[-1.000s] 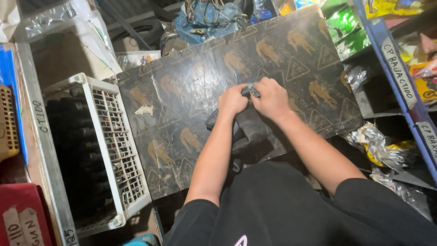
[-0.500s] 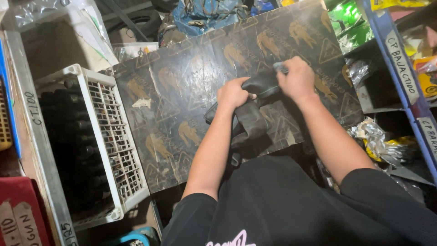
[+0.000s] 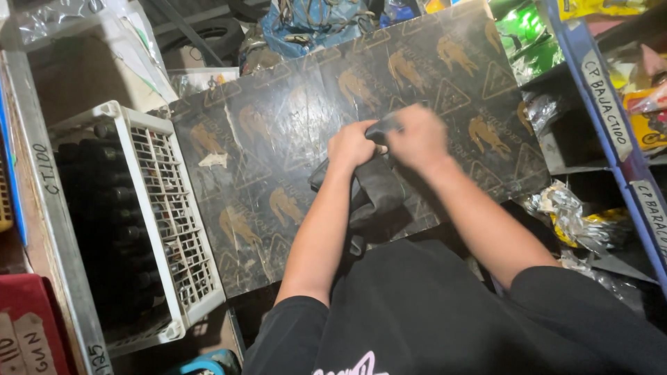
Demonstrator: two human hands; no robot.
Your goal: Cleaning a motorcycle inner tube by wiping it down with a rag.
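Head view: both hands' grip (image 3: 351, 147) (image 3: 417, 137) on black rubber tube (image 3: 375, 194), mid-board (image 3: 278, 139), w/ edges well apart.

Black rubber tube (image 3: 375, 198), centre frame: matt, limp, creased. Dark board (image 3: 278, 160) beneath: smooth coated surface, faint sheen, scuffed, coating torn in 1 pale patch. White plastic crate (image 3: 174, 222), left: gridded, grimy. Clear plastic wrappers (image 3: 563, 208), right: glossy, crinkled.

On my feed I see white handwritten label strips (image 3: 606, 104) taped along the blue shelf upright at right, yellow packets (image 3: 649, 118) and crinkled clear plastic bags (image 3: 566, 212) beside it, green glossy packets (image 3: 517, 42) at the top, and pale paper tags (image 3: 24, 344) on the red box at bottom left.
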